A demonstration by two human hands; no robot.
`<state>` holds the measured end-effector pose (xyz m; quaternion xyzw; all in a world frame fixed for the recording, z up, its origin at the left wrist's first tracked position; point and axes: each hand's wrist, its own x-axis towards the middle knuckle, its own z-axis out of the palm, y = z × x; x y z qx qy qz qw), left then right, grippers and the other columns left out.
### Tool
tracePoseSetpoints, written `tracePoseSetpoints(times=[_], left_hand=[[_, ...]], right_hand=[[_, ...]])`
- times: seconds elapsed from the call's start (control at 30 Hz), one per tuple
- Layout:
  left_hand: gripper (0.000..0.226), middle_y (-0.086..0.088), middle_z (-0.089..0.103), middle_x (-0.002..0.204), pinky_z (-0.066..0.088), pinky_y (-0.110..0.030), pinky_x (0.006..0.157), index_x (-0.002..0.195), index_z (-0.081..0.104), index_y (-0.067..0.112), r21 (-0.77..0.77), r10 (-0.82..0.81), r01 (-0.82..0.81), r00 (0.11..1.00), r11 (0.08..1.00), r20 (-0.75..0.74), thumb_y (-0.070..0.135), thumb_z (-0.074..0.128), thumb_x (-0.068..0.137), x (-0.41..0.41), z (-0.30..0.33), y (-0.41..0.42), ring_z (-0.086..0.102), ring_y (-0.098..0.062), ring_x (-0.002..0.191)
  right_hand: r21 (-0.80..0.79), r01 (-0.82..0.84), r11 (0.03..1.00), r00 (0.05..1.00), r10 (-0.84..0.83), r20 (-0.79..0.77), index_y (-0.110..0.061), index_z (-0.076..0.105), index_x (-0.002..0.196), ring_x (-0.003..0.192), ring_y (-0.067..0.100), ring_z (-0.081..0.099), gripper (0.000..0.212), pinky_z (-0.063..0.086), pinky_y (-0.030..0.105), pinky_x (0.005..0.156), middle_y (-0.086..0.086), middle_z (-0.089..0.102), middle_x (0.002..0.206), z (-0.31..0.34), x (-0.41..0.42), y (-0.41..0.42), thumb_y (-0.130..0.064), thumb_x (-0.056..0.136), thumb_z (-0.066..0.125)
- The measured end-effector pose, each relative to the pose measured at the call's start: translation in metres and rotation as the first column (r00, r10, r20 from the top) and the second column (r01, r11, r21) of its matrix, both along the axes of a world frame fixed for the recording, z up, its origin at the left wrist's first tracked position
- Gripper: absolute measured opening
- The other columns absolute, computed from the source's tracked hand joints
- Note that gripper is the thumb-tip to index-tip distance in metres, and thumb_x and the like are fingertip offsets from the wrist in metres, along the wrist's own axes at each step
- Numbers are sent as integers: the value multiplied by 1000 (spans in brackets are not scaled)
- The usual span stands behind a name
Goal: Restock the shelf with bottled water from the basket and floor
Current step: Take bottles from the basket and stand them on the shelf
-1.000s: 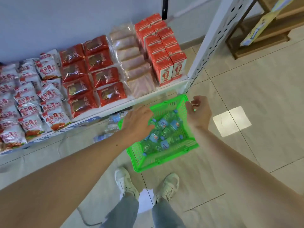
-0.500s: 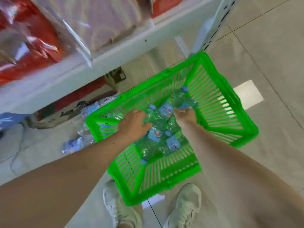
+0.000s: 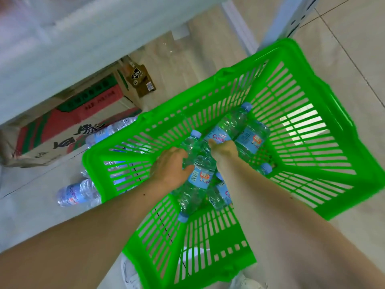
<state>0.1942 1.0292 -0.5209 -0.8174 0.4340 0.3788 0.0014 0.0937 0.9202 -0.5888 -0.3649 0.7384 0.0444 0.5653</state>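
A bright green slatted basket (image 3: 312,155) stands on the tiled floor and holds several clear water bottles with blue caps and blue labels. My left hand (image 3: 170,165) is down inside it, fingers curled around the upper body of one bottle (image 3: 191,147). My right hand (image 3: 224,150) is beside it, closed on another bottle (image 3: 229,126) lying diagonally. More bottles (image 3: 200,184) lie under my wrists. Outside the basket's left wall, loose bottles (image 3: 77,192) lie on the floor. The white shelf edge (image 3: 83,49) runs across the top left.
A cardboard carton (image 3: 62,130) with red and green print lies under the shelf, a small brown box (image 3: 139,80) behind it. The shelf's white perforated upright (image 3: 291,17) stands at the top right. My shoes (image 3: 131,276) show at the bottom edge.
The view has dropped closer to the basket. Both hands have sunk deeper among the bottles and closed on them; a second ago they were at the basket's rim.
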Motion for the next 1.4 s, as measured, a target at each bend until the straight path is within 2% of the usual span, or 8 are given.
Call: tracePoseSetpoints(times=[0.1, 0.27, 0.43, 0.6, 0.87, 1.1, 1.27, 1.4], left_hand=[[39, -8, 56, 119, 45, -36, 90, 117, 59, 17, -12, 5, -5, 1000, 1000, -11, 38, 64, 85, 3, -5, -1, 51, -26, 112], [40, -7, 56, 120, 46, -37, 89, 117, 60, 15, -9, 26, -26, 1000, 1000, -8, 38, 63, 86, 7, -9, 5, 50, -25, 113], [37, -7, 56, 118, 46, -40, 91, 115, 60, 14, 8, 30, -30, 1000, 1000, -7, 37, 64, 86, 11, -4, 9, 50, -26, 113], [46, -9, 56, 121, 45, -38, 93, 120, 58, 14, 7, 79, -79, 996, 997, -43, 38, 69, 82, 8, 26, 6, 52, -26, 114], [82, -3, 63, 120, 50, -35, 90, 129, 45, 18, -49, 214, -236, 937, 970, -277, 42, 84, 61, -12, 141, -4, 62, -22, 107], [105, 6, 63, 120, 46, -22, 84, 140, 34, 28, -176, 151, -229, 916, 957, -371, 43, 90, 52, -26, 287, 4, 61, -12, 106], [111, 37, 57, 100, 38, 3, 73, 139, 27, 44, -323, 183, -337, 886, 884, -426, 42, 90, 48, -37, 396, 6, 52, 27, 87], [119, 9, 60, 124, 53, -36, 90, 147, 21, 39, -358, 200, -409, 845, 839, -496, 36, 91, 50, -41, 480, 4, 63, -9, 103]], right_hand=[[38, 42, 998, 999, -42, -5, -2, 55, 115, 60, 19, 51, 50, 42, 33, 60, 5, 56, 74, -3, 7, 2, -45, 89, 63], [32, 166, 986, 986, -166, 3, 2, 41, 134, 106, 32, 59, 75, 42, 35, 75, 16, 59, 123, -10, 14, 2, -44, 83, 71], [50, 273, 961, 961, -275, 29, -5, 58, 104, 61, 17, 52, 53, 48, 32, 54, 4, 56, 78, 4, 11, 0, -40, 72, 81], [232, 346, 909, 909, -386, 158, -6, 46, 130, 85, 30, 65, 72, 60, 36, 59, 18, 58, 114, 54, 6, -10, -36, 74, 81], [158, 265, 951, 884, -305, 356, -7, 65, 80, 75, 30, 69, 21, 56, 40, 71, 14, 71, 82, 184, -10, 29, -23, 78, 77], [-66, 39, 997, 893, -5, 450, -10, 74, 84, 77, 25, 74, 17, 61, 41, 71, 8, 76, 82, 342, -44, 50, -23, 74, 79], [-213, -59, 975, 796, 174, 579, -6, 73, 95, 73, 18, 73, 17, 58, 28, 62, 7, 76, 86, 467, -58, 38, -14, 80, 76], [-327, -49, 944, 722, 260, 641, -8, 71, 94, 75, 16, 70, 17, 59, 29, 66, 6, 75, 87, 559, -63, 29, -3, 79, 75]])
